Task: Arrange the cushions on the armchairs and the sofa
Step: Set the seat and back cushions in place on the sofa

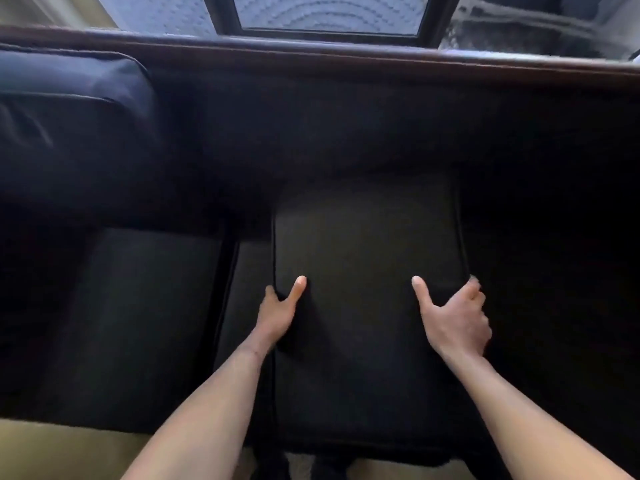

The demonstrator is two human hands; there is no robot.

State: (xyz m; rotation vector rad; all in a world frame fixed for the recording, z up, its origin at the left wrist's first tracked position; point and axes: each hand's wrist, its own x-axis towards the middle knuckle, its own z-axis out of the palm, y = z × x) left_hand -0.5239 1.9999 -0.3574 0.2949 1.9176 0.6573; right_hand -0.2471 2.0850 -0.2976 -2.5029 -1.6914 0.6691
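Note:
A large dark rectangular cushion [367, 244] lies flat in front of me over the middle of the dark sofa [346, 109]. My left hand [278, 308] grips its left edge, thumb on top and fingers underneath. On its right edge my right hand [457, 317] holds it the same way. Another dark back cushion [72, 109] stands upright against the sofa's backrest at the left. Below it lies a dark seat cushion [138, 306]. The sofa's right part is too dark to make out.
A wooden rail [346, 53] runs along the sofa's top edge. Behind it is a window [329, 12] with a dark frame. Pale beige floor [69, 452] shows at the bottom left, in front of the sofa.

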